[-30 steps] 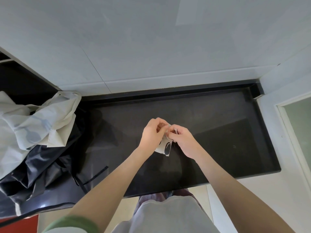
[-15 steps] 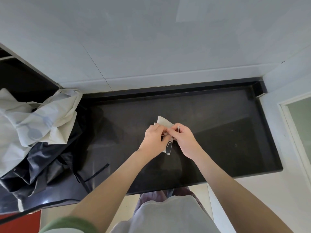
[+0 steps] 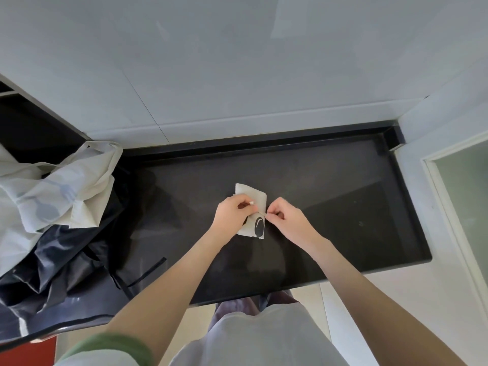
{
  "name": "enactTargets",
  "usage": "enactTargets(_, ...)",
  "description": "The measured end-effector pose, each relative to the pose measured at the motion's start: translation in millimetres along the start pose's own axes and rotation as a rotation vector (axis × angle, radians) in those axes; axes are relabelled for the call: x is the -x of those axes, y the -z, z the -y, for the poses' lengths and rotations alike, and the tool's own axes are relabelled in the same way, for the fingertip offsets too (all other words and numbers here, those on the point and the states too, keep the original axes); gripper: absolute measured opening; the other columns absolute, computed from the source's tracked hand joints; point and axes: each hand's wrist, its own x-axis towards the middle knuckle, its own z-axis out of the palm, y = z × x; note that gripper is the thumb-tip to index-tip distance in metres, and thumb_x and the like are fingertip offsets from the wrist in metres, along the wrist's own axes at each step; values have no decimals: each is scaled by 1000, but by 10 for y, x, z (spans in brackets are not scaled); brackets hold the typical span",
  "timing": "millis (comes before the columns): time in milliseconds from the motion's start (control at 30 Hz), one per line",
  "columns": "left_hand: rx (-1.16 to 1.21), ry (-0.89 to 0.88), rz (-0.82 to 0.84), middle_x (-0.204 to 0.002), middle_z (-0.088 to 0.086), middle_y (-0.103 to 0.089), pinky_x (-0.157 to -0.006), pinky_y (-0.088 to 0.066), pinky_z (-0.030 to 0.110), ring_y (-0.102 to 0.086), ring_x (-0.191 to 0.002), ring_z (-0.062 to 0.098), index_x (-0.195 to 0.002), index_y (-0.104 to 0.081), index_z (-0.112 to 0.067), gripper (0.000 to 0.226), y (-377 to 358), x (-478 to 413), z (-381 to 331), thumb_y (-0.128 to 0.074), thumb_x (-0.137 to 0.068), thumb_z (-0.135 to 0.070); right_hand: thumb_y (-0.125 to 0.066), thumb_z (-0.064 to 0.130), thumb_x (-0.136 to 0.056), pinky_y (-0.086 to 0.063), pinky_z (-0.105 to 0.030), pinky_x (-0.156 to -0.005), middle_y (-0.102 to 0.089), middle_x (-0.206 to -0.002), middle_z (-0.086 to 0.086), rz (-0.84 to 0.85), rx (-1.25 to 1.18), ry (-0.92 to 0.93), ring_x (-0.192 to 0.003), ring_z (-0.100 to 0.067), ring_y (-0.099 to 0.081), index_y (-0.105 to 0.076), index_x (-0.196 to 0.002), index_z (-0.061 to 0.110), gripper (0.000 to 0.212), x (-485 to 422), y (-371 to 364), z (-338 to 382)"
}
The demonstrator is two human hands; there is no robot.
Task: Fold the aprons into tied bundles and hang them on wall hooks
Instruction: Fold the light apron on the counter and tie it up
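Apron bundle (image 3: 252, 194) is sitting over mid-counter, with the left hand (image 3: 232, 215) gripping it and the right hand (image 3: 287, 220) pinching its 3 o'clock edge, seemingly tying it. At 9 o'clock, a white apron (image 3: 60, 196) and a black apron (image 3: 66, 260) are lying unfolded on the counter (image 3: 343, 207). No hooks are showing, so hanging is likely still waiting.

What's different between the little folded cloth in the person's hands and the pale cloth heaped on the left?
The folded bundle is small and compact; the pale apron is far bigger, loose and crumpled. The folded bundle shows a black oval print; the pale apron, faint blue cutlery shapes. The left hand and right hand hold the folded bundle; the pale apron lies untouched on a black apron. Both are cream cloth.
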Motion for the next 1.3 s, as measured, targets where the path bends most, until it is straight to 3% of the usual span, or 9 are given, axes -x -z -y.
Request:
enactTargets(233,349,-1,191,-103,3,-70,-81,-46,21,-60,-91,11,-82,-71,-20,23,89,107,20,-55,-97,-15,-47,8,-95,-35,-24,-65,-56,-70,3,-33,64,71,-72,-12,-47,-53,-79,12,18,19,-86,45)
enactTargets(400,239,14,205,-90,-1,-61,-68,-43,16,-53,-83,13,-73,-70,-22,28,81,70,7,-55,-97,-22,-44,8,-97,-34,-31,-75,-60,-79,2,-74,204,112,-83,-17,-47,-58,-85,15,20,-60,-42,21)
enactTargets(467,117,46,162,-95,-6,-55,-84,-47,26,-49,-101,20,-66,-71,-32,32,45,32,6,-56,-95,-30,-44,10,-98,-36,-35,-83,-58,-82,2,-69,263,86,-85,-18,-47,-55,-82,17,20,-87,4,20)
enactTargets(533,-11,65,118,-95,-12,-52,-97,-40,33,-39,-112,21,-76,-71,-38,24,13,5,-13,-56,-94,-34,-44,19,-99,-38,-35,-80,-59,-82,-7,-42,197,2,-81,-21,-49,-55,-79,9,24,-88,60,27)
enactTargets(600,-84,46,111,-90,-18,-63,-91,-36,27,-36,-113,16,-94,-62,-35,8,-7,-16,-33,-55,-93,-32,-45,27,-99,-36,-32,-68,-56,-77,-10,-21,110,-60,-70,-19,-47,-53,-76,4,33,-63,113,48)
enactTargets(833,-166,42,61,-94,-9,-70,-76,-24,25,-36,-105,10,-81,-58,-29,14,-58,-40,-63,-53,-92,-35,-46,17,-100,-42,-25,-70,-47,-64,1,55,-311,-52,-66,-12,-43,-59,-73,13,30,33,47,125)
enactTargets(933,-242,40,28,-104,-4,-66,-91,-28,31,-33,-89,6,-98,-66,-24,21,-68,-26,-101,-50,-96,-37,-49,13,-99,-46,-21,-71,-61,-82,0,87,-348,-18,-76,-9,-51,-65,-95,9,16,51,-46,110)
enactTargets(1067,-239,53,23,-94,-7,-47,-101,-33,36,-28,-78,8,-112,-66,-23,27,-46,26,-136,-46,-99,-34,-52,10,-97,-46,-22,-72,-63,-91,-6,44,-331,31,-79,-4,-54,-61,-92,12,10,66,-104,121)
enactTargets(1300,-158,-37,146,-97,-11,-51,-92,-29,26,-30,-108,16,-99,-62,-39,9,15,72,20,-55,-94,-37,-53,5,-94,-42,-20,-70,-54,-78,0,-52,-309,90,-72,-6,-49,-56,-87,13,12,39,-202,87)
